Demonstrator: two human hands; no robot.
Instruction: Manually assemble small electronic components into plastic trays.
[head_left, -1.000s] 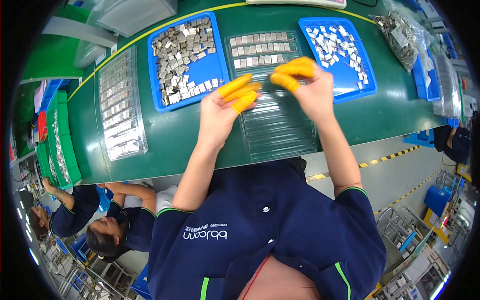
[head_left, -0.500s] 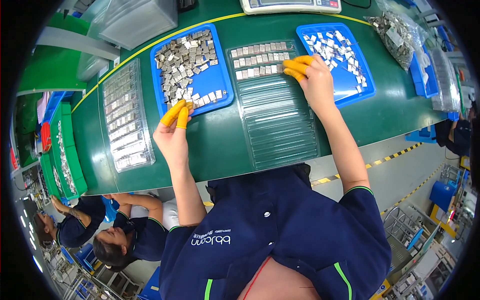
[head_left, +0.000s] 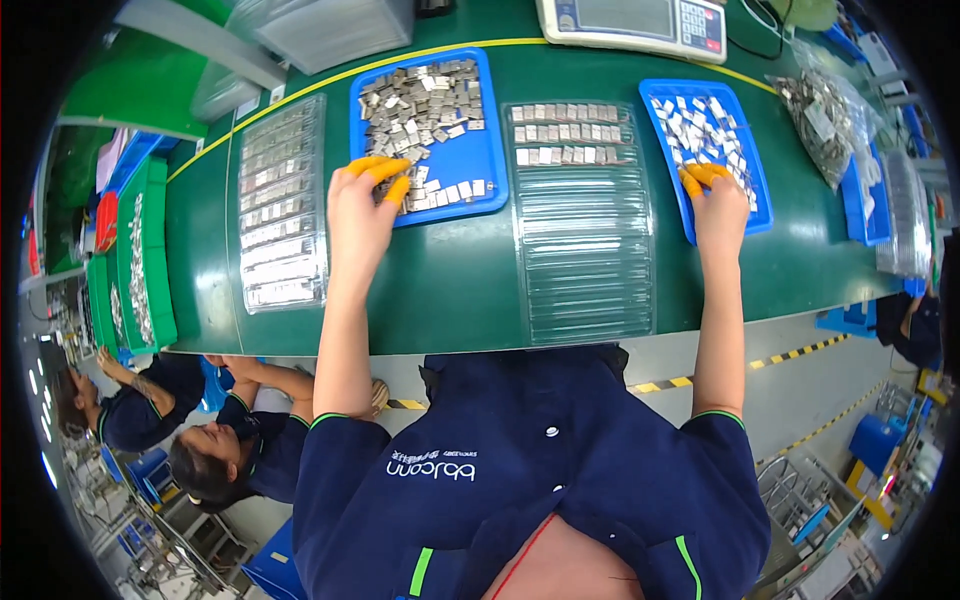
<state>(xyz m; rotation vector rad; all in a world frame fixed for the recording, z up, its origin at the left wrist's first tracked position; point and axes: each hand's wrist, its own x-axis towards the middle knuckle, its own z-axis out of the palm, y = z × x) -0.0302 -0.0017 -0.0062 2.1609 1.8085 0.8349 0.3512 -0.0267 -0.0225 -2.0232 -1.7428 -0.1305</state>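
The left hand point(head_left: 361, 210) is at the left tray point(head_left: 472, 160), the right hand point(head_left: 720, 212) at the right tray point(head_left: 760, 205) — grips unclear.

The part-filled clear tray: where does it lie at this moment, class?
In the head view, the clear tray lies on the green table, just right of centre, between the left blue tray and the right blue tray.

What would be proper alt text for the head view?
A person's left hand, in yellow finger covers, is at the left blue tray of metallic pieces; the right hand, likewise covered, is at the right blue tray of white pieces. Between them, a clear ribbed tray holds three rows of pieces.
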